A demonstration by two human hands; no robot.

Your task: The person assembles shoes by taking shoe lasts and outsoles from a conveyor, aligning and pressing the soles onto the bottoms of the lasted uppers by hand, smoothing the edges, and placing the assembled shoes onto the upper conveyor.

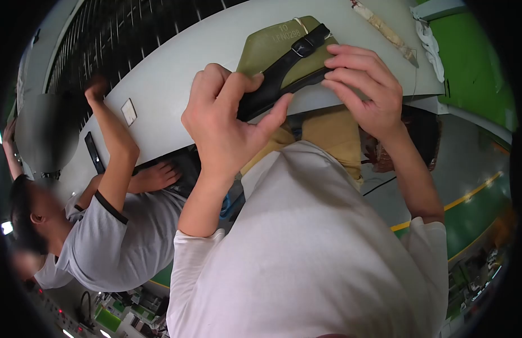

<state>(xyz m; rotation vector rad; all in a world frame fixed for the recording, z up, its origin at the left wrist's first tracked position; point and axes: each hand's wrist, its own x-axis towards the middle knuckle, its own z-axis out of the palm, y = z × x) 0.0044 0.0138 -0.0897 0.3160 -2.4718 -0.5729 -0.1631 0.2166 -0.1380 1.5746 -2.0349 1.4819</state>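
Pinches one black strap piece (276, 72) in the left hand (216, 112), likely to steady it. Sets the right hand (368, 87), fingertips narrowly spaced, at its far edge; cannot tell if clasping. Has one buckle (300, 47) between both hands, one green board (255, 52) just beyond the fingers, behind the strap, perhaps for support. Farther out: one wrapped tool (385, 31) rightward, two flat rectangles (128, 112) leftward.

And there's a wrapped tool (383, 31) toward the right end of the white table (170, 96), a dark-rimmed pale rectangle (129, 112) near the far edge, a grey-shirted co-worker (120, 242) along the near edge!
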